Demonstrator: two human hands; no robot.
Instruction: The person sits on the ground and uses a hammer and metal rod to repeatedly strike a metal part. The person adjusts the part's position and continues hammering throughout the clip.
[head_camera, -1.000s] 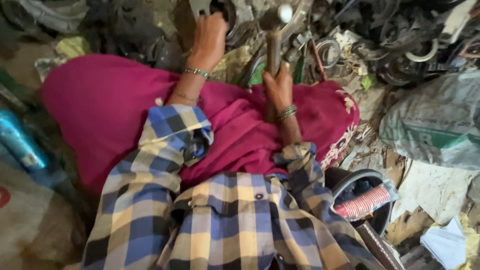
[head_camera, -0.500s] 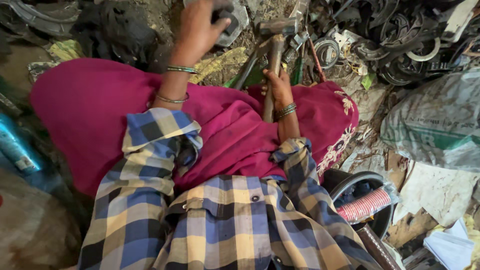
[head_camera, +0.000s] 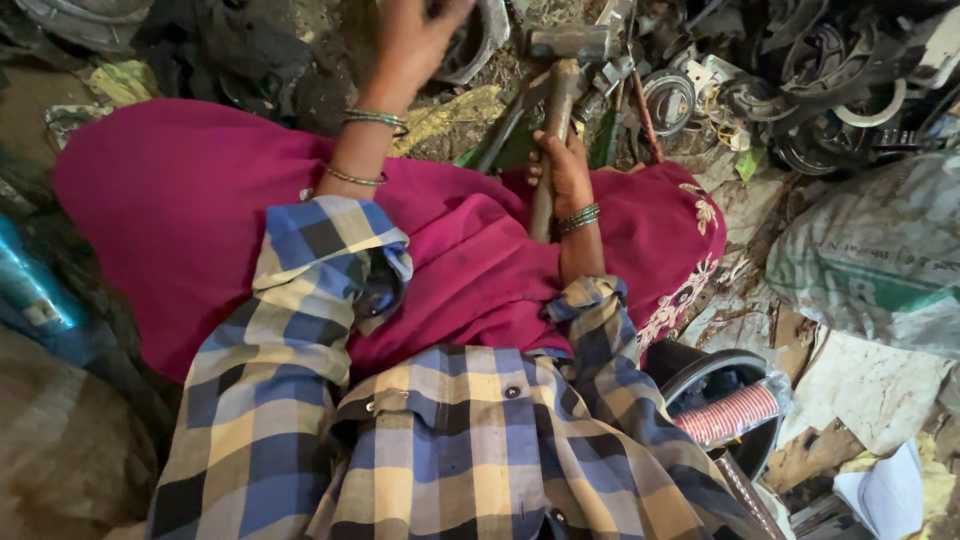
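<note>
Nearest: plaid sleeves, blue, cream and black, over a magenta cloth (head_camera: 200, 220) spread across the lap. Two sleeves, one cloth.

Right hand (head_camera: 565, 175) wrapped tight around the wooden handle of a hammer (head_camera: 555, 120), handle upright, steel head (head_camera: 570, 42) at the top, just above the scrap. Grip closed on the handle about midway along. Stack of bangles on that wrist.

Left hand (head_camera: 415, 35) stretched forward to the top edge of view, fingers curled on a curved grey metal part (head_camera: 480, 40). Partly cut off by the frame, so can't tell whether actually gripping or only touching. Two separate bangles on that forearm.

Change since half a second back: left hand further out and higher, now partly out of view; hammer head also higher in frame, handle closer to vertical. A second back the left hand sat lower, nearer the lap. Reads as left hand positioning the metal part while the hammer is lifted; judgement only.

Counts: one hammer, two hands, one curved part under the left hand.

Further out: pile of dark rings and metal scrap (head_camera: 820, 90) at upper right, too tangled to count. One grey-green woven sack (head_camera: 880, 260) at right. One spool of red thread or wire (head_camera: 725, 412) at a dark round rim, lower right. One blue cylinder (head_camera: 30, 290) at left edge. Dirt floor, torn paper bits.
</note>
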